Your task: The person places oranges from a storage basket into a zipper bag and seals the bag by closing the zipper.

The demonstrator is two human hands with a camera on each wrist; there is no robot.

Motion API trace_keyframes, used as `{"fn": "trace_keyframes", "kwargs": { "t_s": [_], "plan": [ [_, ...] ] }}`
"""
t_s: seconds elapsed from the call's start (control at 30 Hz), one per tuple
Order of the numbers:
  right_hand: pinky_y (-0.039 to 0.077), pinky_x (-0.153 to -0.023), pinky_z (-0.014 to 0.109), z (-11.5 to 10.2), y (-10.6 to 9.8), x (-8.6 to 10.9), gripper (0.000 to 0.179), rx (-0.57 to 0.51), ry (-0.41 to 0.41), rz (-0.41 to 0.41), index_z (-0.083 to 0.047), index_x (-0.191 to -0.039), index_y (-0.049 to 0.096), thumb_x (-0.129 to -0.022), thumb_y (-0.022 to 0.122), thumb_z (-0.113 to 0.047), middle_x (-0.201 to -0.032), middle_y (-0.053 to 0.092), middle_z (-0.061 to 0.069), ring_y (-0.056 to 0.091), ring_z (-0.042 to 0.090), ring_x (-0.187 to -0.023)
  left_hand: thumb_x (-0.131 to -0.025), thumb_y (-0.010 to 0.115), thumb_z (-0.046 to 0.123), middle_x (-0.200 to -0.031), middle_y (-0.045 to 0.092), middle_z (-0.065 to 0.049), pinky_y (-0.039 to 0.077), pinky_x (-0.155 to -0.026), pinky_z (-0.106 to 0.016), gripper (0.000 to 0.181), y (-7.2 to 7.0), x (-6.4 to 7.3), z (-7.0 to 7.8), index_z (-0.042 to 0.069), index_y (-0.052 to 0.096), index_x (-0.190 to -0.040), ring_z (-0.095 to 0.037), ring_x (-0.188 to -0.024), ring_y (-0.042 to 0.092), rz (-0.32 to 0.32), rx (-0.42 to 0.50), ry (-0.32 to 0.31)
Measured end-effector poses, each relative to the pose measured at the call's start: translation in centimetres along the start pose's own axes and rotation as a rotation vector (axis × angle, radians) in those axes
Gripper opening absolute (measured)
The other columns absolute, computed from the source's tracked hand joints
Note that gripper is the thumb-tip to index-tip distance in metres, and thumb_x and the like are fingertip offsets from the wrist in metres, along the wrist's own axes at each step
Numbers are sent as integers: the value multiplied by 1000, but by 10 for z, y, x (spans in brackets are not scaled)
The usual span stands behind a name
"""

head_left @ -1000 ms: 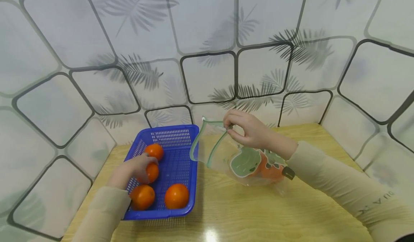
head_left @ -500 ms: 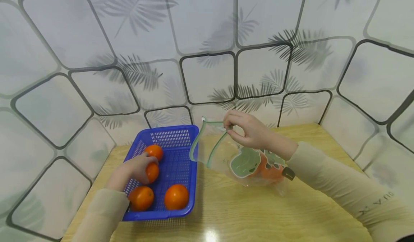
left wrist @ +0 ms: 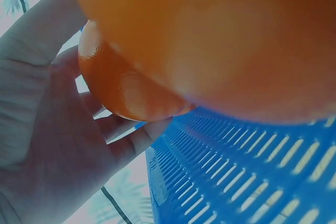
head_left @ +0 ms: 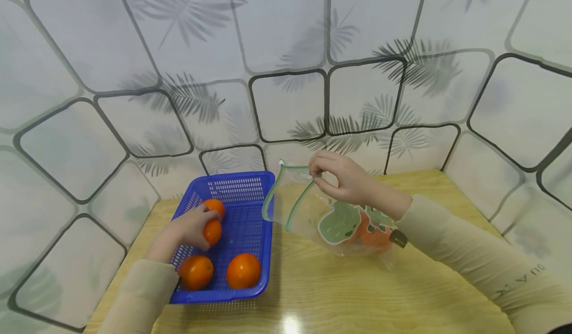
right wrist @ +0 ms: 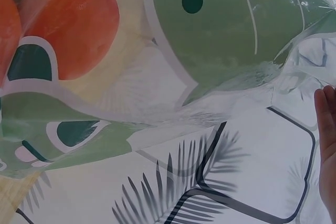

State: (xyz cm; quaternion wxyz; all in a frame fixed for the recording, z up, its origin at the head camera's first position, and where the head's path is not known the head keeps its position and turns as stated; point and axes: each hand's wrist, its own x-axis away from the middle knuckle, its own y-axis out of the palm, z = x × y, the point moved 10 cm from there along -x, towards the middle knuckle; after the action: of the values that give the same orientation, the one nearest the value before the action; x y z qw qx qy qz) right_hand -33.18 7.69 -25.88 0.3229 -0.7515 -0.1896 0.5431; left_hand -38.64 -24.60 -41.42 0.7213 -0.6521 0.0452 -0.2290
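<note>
My left hand (head_left: pixel 192 229) reaches into the blue plastic basket (head_left: pixel 266 215) and grips an orange (head_left: pixel 212 232). In the left wrist view, fingers and thumb curl round that orange (left wrist: pixel 131 85), while another orange (left wrist: pixel 220 40) fills the foreground. A further orange (head_left: pixel 214 206) lies just behind the held one. Two more, the front left orange (head_left: pixel 195 272) and the front right orange (head_left: pixel 244 271), sit at the basket's near end. My right hand (head_left: pixel 337 177) pinches the edge of a clear zip bag (head_left: pixel 301 215), its green-lined mouth spread beside the basket. Orange fruit (right wrist: pixel 73 24) shows inside the bag.
Basket and bag stand on a wooden table (head_left: pixel 321 294), with bare wood in front of the bag. A patterned wall covering (head_left: pixel 288 108) rises behind and on both sides. The bag's mouth overlaps the basket's right rim in the head view.
My left hand and the orange in it have shifted slightly up and to the right within the basket. The right hand and the bag have stayed in place.
</note>
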Motion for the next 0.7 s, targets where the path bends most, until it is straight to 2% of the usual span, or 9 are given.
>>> {"fn": "trace_keyframes", "kwargs": {
  "t_s": [0.2, 0.4, 0.7],
  "plan": [
    [58, -83, 29, 0, 0, 0, 9, -2, 2, 0, -4, -98, 62, -94, 64, 4, -101, 63, 4, 61, 13, -91, -69, 91, 14, -145, 51, -28, 53, -101, -66, 70, -3, -1, 1, 10, 67, -135, -45, -120, 57, 23, -8, 6],
    [58, -82, 30, -1, -1, -1, 11, 4, -2, 5, -6, -98, 62, -93, 65, 4, -100, 63, 4, 61, 13, -91, -67, 91, 17, -136, 54, -28, 56, -95, -63, 71, -7, -1, 5, 11, 67, -134, -43, -113, 58, 46, -34, 29],
    [57, -82, 30, 0, -2, -2, 11, 13, -3, 10, -6, -98, 62, -93, 64, 4, -100, 63, 3, 61, 12, -91, -67, 89, 20, -128, 56, -25, 57, -92, -59, 70, -14, -2, 12, 10, 67, -133, -39, -107, 57, 80, -38, 60]
  ]
}}
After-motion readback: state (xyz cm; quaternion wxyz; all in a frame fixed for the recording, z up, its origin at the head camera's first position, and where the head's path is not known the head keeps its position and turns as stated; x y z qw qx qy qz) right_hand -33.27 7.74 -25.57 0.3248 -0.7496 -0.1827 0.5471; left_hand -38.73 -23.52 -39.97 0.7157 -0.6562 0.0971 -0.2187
